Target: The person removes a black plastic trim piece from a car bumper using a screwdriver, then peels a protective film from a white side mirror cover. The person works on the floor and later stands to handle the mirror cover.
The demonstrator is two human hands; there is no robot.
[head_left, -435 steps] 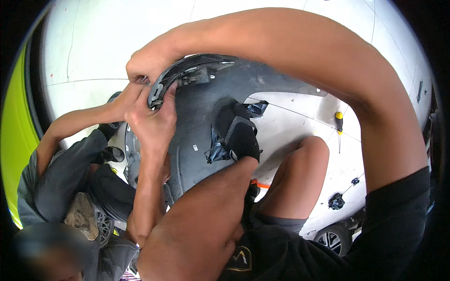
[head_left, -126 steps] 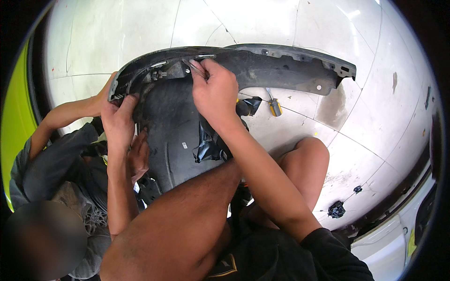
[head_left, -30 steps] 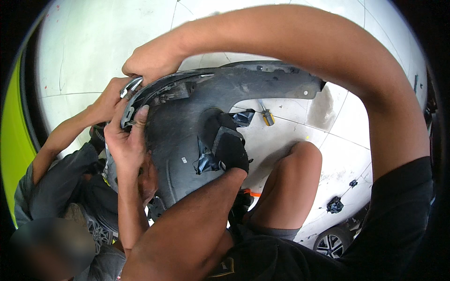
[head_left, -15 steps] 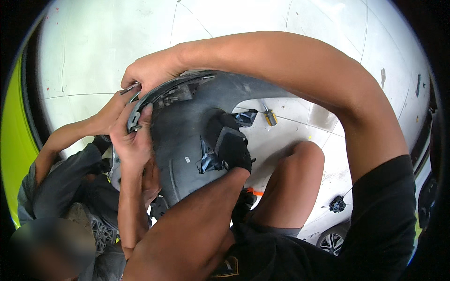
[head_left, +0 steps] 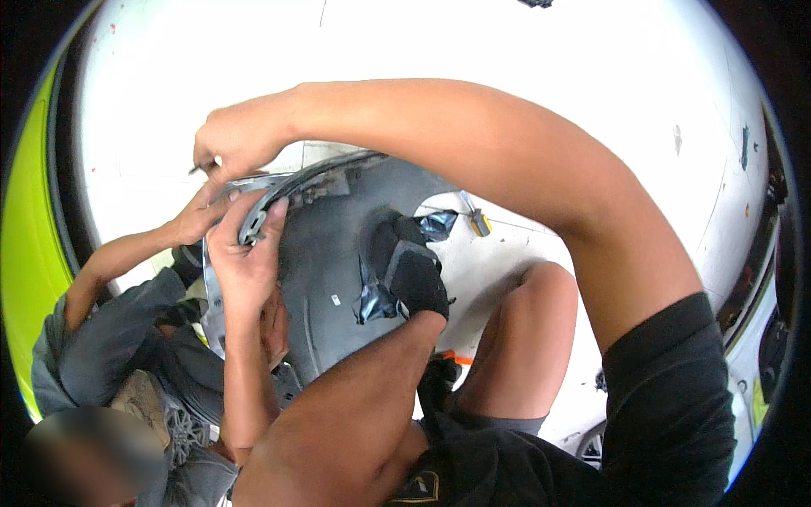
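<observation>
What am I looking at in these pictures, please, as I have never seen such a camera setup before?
There is no machine: these are a person's bare hands, seen from above by a wide fisheye camera worn on the head, which bends straight edges. The left hand grips the rim of a large dark panel; the right hand is closed around a slim thing, mostly hidden. A co-worker's hand is close by. A screwdriver with a yellow-and-black handle lies on the pale floor, right of the panel.

A yellow-handled screwdriver (head_left: pixel 480 223) lies on the pale floor (head_left: pixel 617 110), a lime-green panel (head_left: pixel 24 253) standing far left.
</observation>
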